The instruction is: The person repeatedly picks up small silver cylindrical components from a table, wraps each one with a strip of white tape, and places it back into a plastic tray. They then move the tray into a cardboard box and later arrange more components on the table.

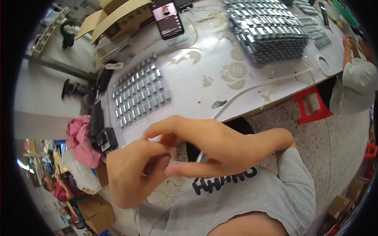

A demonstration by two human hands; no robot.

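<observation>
My left hand (130,172) is raised in front of my chest, near the table's front edge, its fingers curled inward. Reaching across from the right, my right hand (212,143) meets it at the fingertips, with index finger and thumb bent toward the left fingers. A small pale blur shows between them, but the fingers hide what it is. Just beyond my hands, a clear tray of small silvery metal cylinders (141,94) lies on the white table (189,86), its pieces standing in rows.
A tall stack of filled trays (267,33) stands at the back right. Behind the near tray are a lit phone (167,19) and an open cardboard box (114,19). A tape roll (323,65) lies near a co-worker (356,78) and a red stool (311,105).
</observation>
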